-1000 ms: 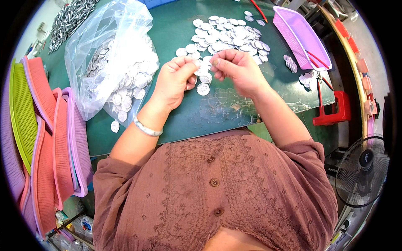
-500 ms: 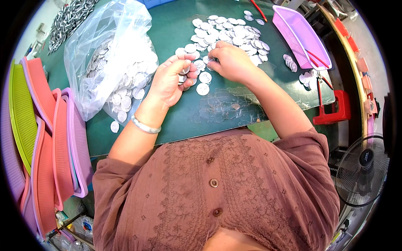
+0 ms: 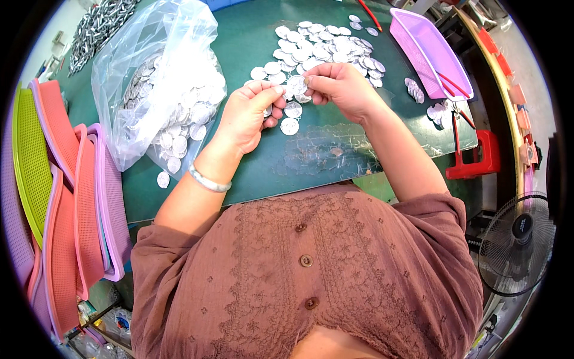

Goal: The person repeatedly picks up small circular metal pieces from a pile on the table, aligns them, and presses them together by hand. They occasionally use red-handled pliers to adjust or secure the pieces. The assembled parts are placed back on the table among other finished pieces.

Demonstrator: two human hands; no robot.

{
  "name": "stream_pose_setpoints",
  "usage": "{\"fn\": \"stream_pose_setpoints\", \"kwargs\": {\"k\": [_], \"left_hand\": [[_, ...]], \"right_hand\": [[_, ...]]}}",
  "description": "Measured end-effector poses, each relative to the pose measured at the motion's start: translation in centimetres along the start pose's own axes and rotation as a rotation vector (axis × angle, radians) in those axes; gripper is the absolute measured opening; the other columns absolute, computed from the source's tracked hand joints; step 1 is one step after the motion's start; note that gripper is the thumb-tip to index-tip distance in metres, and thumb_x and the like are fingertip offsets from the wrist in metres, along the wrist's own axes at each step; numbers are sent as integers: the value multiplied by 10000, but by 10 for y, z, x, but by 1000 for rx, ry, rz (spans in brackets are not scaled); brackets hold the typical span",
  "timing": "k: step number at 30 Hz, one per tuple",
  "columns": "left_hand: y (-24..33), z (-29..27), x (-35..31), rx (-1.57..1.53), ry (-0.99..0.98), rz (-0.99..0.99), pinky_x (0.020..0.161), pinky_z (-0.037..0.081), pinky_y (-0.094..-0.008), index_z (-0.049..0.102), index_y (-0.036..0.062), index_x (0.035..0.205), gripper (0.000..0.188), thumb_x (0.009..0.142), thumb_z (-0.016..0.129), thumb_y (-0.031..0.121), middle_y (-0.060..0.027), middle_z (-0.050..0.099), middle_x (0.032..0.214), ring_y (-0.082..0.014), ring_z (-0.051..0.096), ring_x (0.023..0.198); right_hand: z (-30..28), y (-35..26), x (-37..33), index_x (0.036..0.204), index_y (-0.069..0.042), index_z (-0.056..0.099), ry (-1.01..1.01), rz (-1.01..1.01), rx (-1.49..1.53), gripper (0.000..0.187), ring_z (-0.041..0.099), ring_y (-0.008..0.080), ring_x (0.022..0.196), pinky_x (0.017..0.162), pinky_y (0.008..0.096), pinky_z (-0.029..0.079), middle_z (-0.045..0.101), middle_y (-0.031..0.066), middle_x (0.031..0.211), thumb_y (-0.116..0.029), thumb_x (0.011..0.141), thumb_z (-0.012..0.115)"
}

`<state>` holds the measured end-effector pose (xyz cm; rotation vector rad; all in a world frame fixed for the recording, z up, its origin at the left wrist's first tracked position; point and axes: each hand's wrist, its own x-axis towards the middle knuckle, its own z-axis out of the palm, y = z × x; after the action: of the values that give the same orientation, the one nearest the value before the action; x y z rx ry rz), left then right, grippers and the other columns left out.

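My right hand (image 3: pixel 347 90) pinches a round silver medallion (image 3: pixel 296 85) between thumb and fingers, over the near edge of a pile. Close beside it, my left hand (image 3: pixel 246 113) is closed, its thumb and forefinger tips by the medallion's left rim. Part of another medallion (image 3: pixel 268 110) shows inside the curled left fingers; how many they hold is hidden. Two loose medallions, one of them nearer to me (image 3: pixel 289 126), lie on the table just below the hands. The pile of medallions (image 3: pixel 326 45) spreads beyond my hands.
A clear plastic bag (image 3: pixel 173 78) of medallions stands left on the green table (image 3: pixel 257 179). Stacked colourful baskets (image 3: pixel 89 227) are at far left, metal parts (image 3: pixel 101 30) at back left. On the right are a purple basket (image 3: pixel 418 54), red-handled pliers (image 3: pixel 457 128) and a fan (image 3: pixel 523 230).
My right hand has lifted a medallion from the pile's edge and brought it up beside my left fingers. The left hand has turned slightly, its thumb now reaching toward that medallion.
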<state>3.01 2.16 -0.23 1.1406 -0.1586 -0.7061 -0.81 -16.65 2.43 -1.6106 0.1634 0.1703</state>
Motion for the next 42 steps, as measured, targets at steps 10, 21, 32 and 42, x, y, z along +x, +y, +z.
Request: {"fn": "stream_pose_setpoints", "kwargs": {"k": [10,21,32,42], "left_hand": [[2,11,-9,70,34,107,483,410,-207,585,-1,911,186,837,550,166,-77,623,791,-90,528,570],[0,4,-5,32,-50,7,524,406,-205,577,8,935,195,872,481,165,-58,603,767,-83,516,588],[1,7,-4,16,-31,60,559,426,-203,563,15,1003,205,882,450,136,-63,611,846,-82,521,631],[-1,9,-6,51,-27,144,577,442,-197,577,39,947,169,876,458,135,-47,601,813,-85,535,664]], "right_hand": [[4,3,-9,933,37,576,34,5,214,199,510,95,598,557,211,411,587,54,725,-105,793,577],[21,4,-18,949,-3,619,-17,-234,-180,182,501,59,669,633,202,425,602,6,795,-99,800,578],[1,26,8,901,-63,635,206,-647,-1130,190,521,250,817,722,349,430,548,87,853,-130,728,595],[2,24,9,885,-63,623,109,-594,-1249,189,474,285,926,803,396,398,523,101,924,-145,717,593]]}}
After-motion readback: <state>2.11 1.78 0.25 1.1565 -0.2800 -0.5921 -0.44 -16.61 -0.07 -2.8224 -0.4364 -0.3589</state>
